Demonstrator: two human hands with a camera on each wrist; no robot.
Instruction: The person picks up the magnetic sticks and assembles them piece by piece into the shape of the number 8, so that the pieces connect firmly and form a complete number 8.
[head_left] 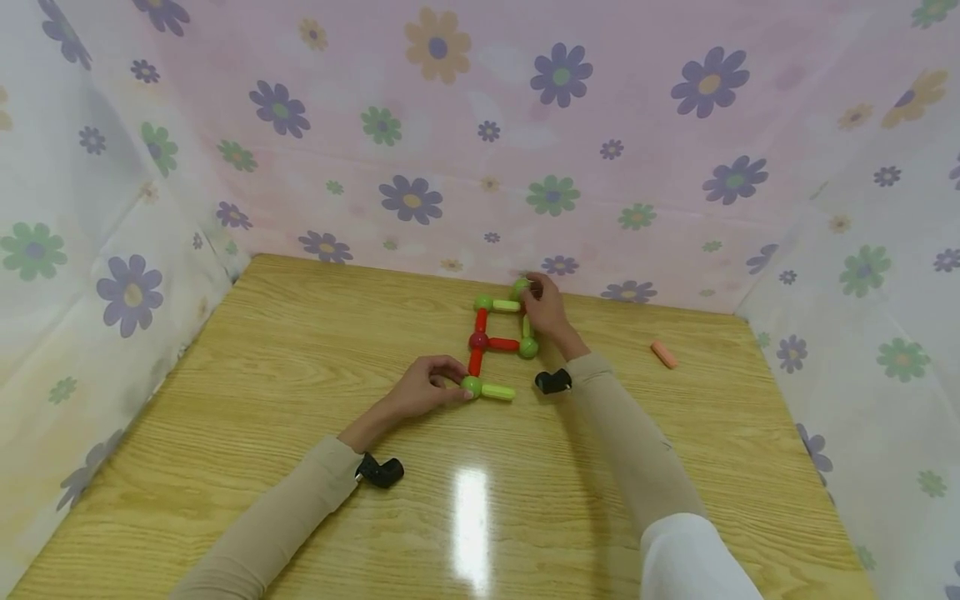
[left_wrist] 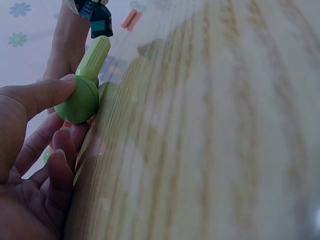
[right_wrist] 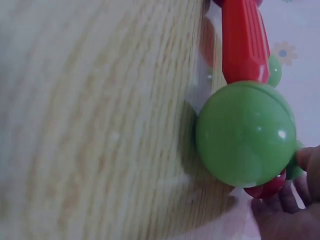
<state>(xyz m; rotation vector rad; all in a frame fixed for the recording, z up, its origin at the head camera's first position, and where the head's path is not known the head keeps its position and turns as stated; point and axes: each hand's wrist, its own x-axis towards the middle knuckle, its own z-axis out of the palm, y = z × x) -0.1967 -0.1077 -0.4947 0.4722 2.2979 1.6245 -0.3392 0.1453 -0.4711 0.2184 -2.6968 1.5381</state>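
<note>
A flat frame of toy balls and rods lies on the table. My left hand [head_left: 420, 387] pinches the green ball [left_wrist: 80, 102] at its near corner; a yellow-green rod [head_left: 498, 392] points right from that ball. Red rods run back from it through a dark red ball [head_left: 478, 341] to another green ball [head_left: 483, 304]. My right hand [head_left: 546, 307] grips the green ball [head_left: 521, 288] at the far right corner, its fingertips partly hidden. Just nearer stands a green ball [right_wrist: 245, 134], joined to the dark red ball by a red rod [right_wrist: 244, 42]. A red piece [right_wrist: 267, 187] shows near the right fingers, mostly hidden.
An orange rod [head_left: 663, 354] lies apart on the wooden table [head_left: 315, 350], to the right of the right forearm. Flowered cloth [head_left: 450, 167] hangs behind and at both sides, the back one close to the right hand. Black wrist cameras [head_left: 382, 472] stick out from both sleeves.
</note>
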